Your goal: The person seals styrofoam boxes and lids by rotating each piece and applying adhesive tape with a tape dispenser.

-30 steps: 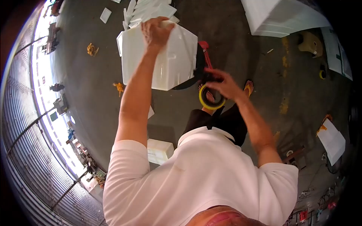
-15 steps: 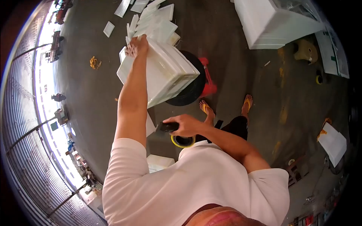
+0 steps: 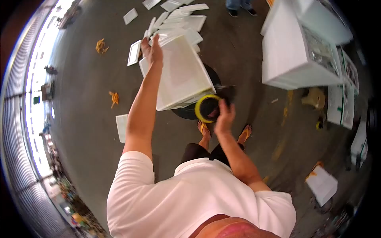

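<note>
A white foam box (image 3: pixel 180 73) sits tilted on a round black support (image 3: pixel 214 75), with what looks like clear tape along its near edge. My left hand (image 3: pixel 152 51) is at the box's far left edge, thumb and fingers spread apart; whether it presses on the foam I cannot tell. In my right hand (image 3: pixel 225 117) is a tape dispenser (image 3: pixel 207 109) with a yellow-rimmed roll, its fingers closed round the handle. The dispenser is by the box's near right corner, slightly blurred; I cannot tell whether it touches.
Several white foam lids (image 3: pixel 174 23) lie heaped beyond the box. Large white foam boxes (image 3: pixel 283 51) stand to the right, near a beige object (image 3: pixel 313 98). Another white piece (image 3: pixel 322 184) lies lower right. A person's shoes (image 3: pixel 242 12) show at the top.
My right hand has swung the tape dispenser from near my waist up and forward to the box's near corner. My left hand's fingers have spread at the far edge. The view has shifted.
</note>
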